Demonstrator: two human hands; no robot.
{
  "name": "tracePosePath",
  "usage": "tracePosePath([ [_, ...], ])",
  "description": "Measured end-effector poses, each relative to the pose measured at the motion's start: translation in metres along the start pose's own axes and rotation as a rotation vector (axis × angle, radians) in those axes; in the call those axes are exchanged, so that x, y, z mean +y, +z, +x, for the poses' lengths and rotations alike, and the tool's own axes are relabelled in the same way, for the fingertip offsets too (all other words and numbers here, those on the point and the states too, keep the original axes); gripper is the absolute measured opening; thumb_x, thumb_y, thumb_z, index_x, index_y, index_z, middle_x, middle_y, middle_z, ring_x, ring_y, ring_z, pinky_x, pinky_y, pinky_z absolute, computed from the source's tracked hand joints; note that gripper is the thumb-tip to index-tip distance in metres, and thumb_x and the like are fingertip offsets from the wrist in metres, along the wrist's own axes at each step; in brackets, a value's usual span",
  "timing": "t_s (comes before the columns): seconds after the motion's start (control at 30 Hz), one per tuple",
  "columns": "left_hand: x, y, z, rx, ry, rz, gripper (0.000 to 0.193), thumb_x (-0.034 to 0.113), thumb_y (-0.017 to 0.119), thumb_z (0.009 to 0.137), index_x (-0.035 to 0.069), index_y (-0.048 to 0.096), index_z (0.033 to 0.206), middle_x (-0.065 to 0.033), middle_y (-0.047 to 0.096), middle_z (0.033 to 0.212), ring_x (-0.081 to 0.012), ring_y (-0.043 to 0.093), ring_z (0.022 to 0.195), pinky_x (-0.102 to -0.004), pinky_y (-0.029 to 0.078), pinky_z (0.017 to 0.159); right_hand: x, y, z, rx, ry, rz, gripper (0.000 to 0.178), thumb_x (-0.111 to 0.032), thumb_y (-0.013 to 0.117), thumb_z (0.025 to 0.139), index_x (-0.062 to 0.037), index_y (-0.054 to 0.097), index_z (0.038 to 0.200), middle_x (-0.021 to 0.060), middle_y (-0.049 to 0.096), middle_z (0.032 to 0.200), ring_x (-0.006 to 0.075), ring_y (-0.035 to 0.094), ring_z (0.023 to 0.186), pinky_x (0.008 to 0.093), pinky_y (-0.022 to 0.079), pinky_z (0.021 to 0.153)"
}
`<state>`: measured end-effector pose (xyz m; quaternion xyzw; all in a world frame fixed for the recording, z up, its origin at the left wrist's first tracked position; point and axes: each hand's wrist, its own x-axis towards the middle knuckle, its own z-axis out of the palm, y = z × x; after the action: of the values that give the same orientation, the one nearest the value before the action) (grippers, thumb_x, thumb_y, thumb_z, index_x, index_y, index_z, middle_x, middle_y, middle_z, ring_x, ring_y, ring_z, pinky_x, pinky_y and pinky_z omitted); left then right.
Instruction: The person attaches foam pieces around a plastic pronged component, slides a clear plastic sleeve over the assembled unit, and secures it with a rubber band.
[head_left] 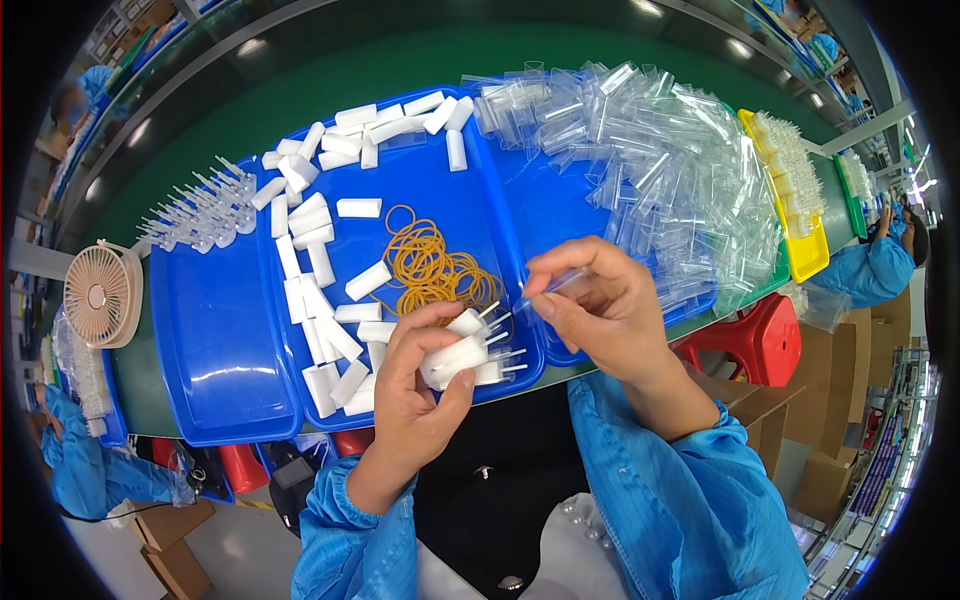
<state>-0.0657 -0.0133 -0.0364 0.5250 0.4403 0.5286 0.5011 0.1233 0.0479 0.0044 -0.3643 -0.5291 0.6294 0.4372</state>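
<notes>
Above the near edge of the table (400,62), the left hand (415,395) curls around white stemmed blocks (460,357); the right hand (612,308) pinches a clear plastic sleeve (562,284).

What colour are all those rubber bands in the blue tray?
The rubber bands are golden brown; they show best in the head view.

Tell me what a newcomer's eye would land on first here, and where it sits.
First, the big glinting heap of clear plastic pieces at the upper right. Then the tan rubber bands tangled in the middle blue tray, with white blocks along its left and far sides. Near the tray's front edge, the left hand holds white pieces with thin stems, and the right hand pinches a clear piece.
</notes>
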Motion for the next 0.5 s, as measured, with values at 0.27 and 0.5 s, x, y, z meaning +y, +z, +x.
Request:
tracePosePath([
  [0.27, 0.0, 0.0, 0.001, -0.009, -0.019, -0.007, 0.029, -0.008, 0.057, 0.072, 0.002, 0.052, 0.099, -0.0146, 0.045, 0.122, -0.0226, 0.048, 0.111, -0.0311, 0.037, 0.092, 0.018, 0.005, 0.005, 0.064, -0.007, 0.321, 0.039, -0.003, 0.063, 0.083, 0.0014, 0.048, 0.119, 0.0111, 0.062, 0.09, 0.0055, 0.052, 0.055, 0.0162, 0.043, 0.049],
  [0.5, 0.001, 0.001, 0.001, -0.01, -0.007, 0.01, 0.029, -0.008, 0.058, 0.071, 0.002, 0.052, 0.098, -0.0143, 0.047, 0.119, -0.022, 0.049, 0.108, -0.0307, 0.039, 0.09, 0.024, 0.0, 0.002, -0.018, -0.054, 0.304, 0.039, -0.005, 0.063, 0.084, 0.0004, 0.05, 0.12, 0.0033, 0.058, 0.081, 0.0025, 0.048, 0.054, 0.0146, 0.039, 0.048],
])
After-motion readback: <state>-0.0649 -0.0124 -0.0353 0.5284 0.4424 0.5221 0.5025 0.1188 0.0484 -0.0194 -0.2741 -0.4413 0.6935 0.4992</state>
